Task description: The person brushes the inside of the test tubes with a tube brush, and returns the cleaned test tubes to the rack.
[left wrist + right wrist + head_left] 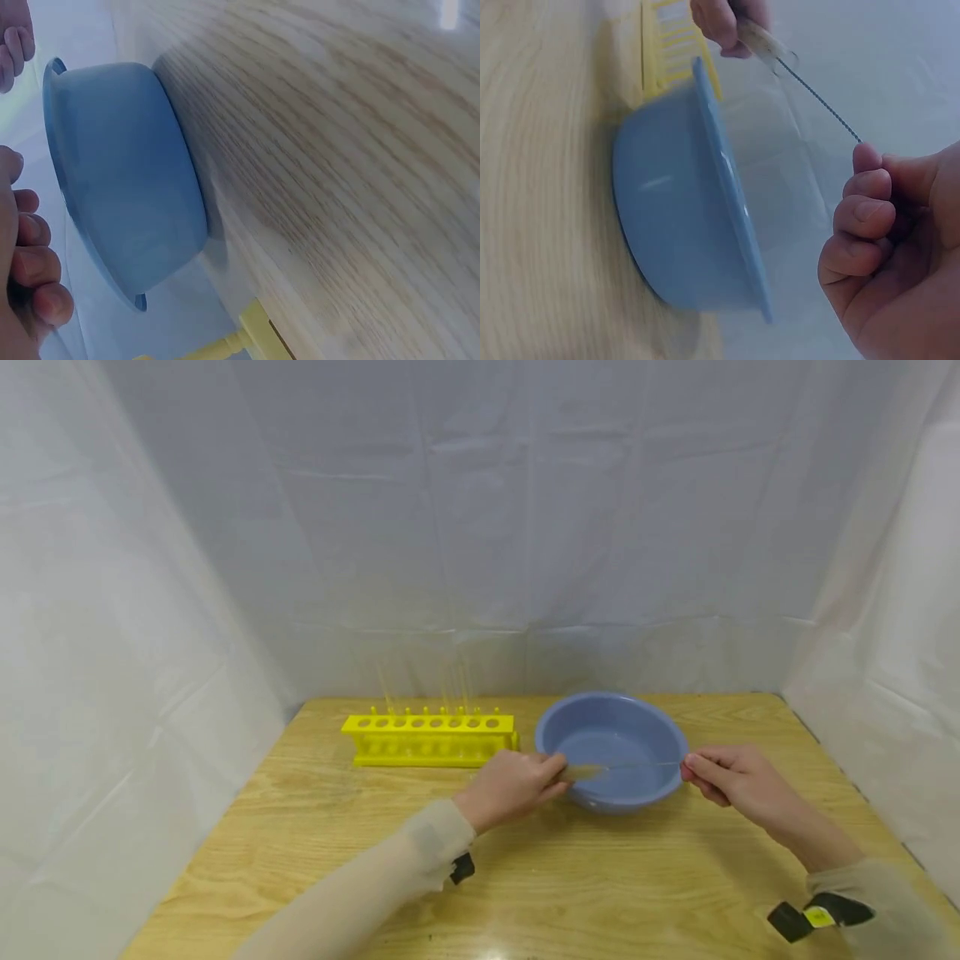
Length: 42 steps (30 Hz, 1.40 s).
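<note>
My left hand (513,787) grips a clear glass test tube (765,43) above the left side of the blue basin (551,720). Inside the tube are the pale bristles of a test tube brush (817,96), whose twisted wire comes out of the open mouth. At the basin's right rim, my right hand (738,785) pinches the far end of that wire between thumb and curled fingers. Tube and brush lie nearly level over the basin. Most of the tube's closed end is hidden by the left hand.
A yellow test tube rack (431,725) with round holes and pegs stands left of the basin, near the back of the wooden table (570,877). Faint, thin clear shapes rise above it. White sheeting (480,527) hangs behind and along both sides.
</note>
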Motion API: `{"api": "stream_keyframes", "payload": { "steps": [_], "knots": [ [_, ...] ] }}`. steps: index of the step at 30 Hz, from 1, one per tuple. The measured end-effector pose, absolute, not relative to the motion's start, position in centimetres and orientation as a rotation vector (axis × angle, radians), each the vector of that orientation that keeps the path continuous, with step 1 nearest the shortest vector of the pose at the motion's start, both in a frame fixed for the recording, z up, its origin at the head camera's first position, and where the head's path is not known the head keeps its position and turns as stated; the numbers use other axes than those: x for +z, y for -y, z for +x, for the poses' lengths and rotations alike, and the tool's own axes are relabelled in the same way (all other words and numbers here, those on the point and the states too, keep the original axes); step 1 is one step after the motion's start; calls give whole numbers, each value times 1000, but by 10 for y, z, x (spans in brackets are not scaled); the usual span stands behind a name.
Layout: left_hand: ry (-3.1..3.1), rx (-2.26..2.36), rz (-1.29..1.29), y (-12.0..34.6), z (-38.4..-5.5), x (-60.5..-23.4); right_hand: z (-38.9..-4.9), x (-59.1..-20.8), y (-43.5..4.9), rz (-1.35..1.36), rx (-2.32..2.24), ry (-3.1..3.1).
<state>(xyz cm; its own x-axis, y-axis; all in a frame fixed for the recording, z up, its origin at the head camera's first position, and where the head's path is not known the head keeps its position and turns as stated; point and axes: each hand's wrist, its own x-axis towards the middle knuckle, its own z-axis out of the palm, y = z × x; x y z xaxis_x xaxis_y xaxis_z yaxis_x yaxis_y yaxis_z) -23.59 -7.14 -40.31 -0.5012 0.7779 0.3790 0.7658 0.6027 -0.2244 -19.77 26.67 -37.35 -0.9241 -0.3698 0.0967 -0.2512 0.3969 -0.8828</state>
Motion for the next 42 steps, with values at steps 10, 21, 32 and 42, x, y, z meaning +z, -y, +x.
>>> {"api": "stream_keyframes", "payload": {
  "steps": [10,21,32,42],
  "knots": [
    [2296,95,-1229,59,-234,-400,-200,-394,-217,-700,-1557,-2490],
    [2311,108,-1174,57,-237,-402,-201,-384,-203,-352,-1639,-2450],
    [2263,116,-1146,55,-239,-405,-211,-386,-205,-217,-1734,-2364],
    [2317,78,-1175,58,-239,-405,-211,-382,-210,-221,-1697,-2381]
  ]
}}
